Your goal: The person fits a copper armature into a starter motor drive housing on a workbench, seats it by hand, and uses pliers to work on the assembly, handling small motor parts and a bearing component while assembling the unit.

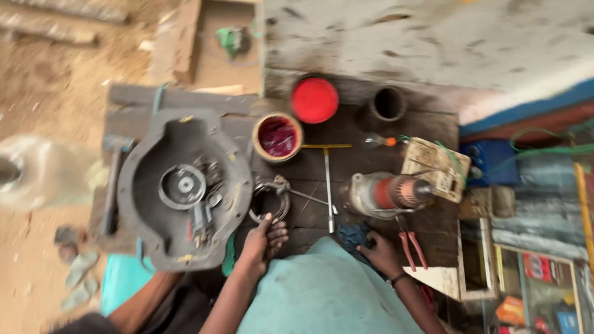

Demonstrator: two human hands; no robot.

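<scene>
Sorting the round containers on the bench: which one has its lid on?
The middle one, with the red lid; the tub and dark pipe-like cylinder gape open.

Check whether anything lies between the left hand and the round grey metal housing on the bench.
Nothing visible does. The left hand rests on the dark bench just right of the grey housing, at a bent metal clamp ring. The ring sits above the hand, not between it and the housing.
</scene>
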